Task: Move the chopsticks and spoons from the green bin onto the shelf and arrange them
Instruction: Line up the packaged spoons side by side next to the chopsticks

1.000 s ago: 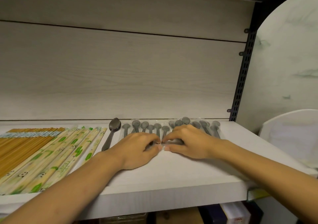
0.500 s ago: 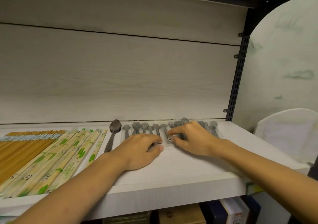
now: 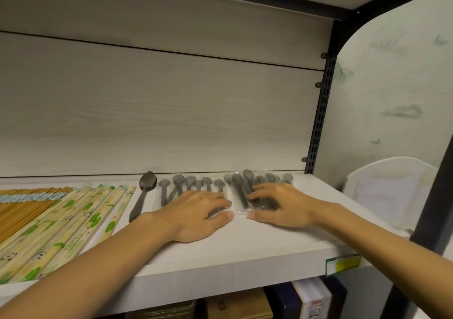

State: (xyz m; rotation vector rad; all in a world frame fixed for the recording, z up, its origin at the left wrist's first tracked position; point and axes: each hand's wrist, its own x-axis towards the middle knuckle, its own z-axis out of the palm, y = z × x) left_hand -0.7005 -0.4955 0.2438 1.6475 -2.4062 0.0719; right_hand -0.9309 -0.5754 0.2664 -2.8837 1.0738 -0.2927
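Wrapped grey spoons (image 3: 196, 186) lie in a row on the shelf (image 3: 245, 242) (chopsticks (image 3: 61, 220) alongside), where the left hand (image 3: 196, 214) and right hand (image 3: 279, 205), formerly touching, now press flat, fingers spread, slightly apart; arranging nears completion.

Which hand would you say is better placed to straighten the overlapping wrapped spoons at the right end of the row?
The right hand, probably: its fingers already rest on the overlapping wrapped spoons. The left hand lies flat on the tidier packets beside them.
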